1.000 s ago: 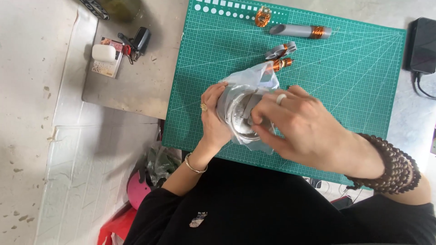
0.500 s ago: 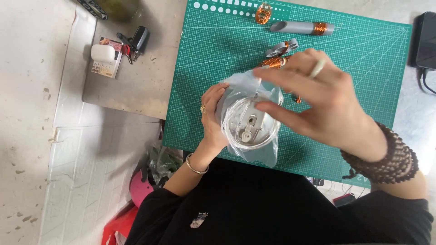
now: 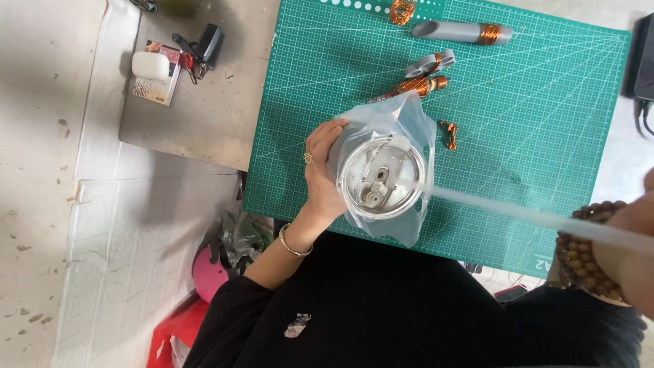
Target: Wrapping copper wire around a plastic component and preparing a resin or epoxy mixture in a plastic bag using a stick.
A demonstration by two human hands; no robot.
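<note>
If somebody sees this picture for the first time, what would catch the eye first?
Probably the round white container in a clear plastic bag, held from its left side by the left hand at the centre of the green cutting mat. Next, a blurred pale strip runs toward the right hand at the right edge.

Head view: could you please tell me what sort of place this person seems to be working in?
Probably a hobby or small-assembly workbench. A green gridded cutting mat covers the table, grey tubes wound with copper wire lie on it, and the left hand holds a round clear plastic lid in a plastic bag.
</note>
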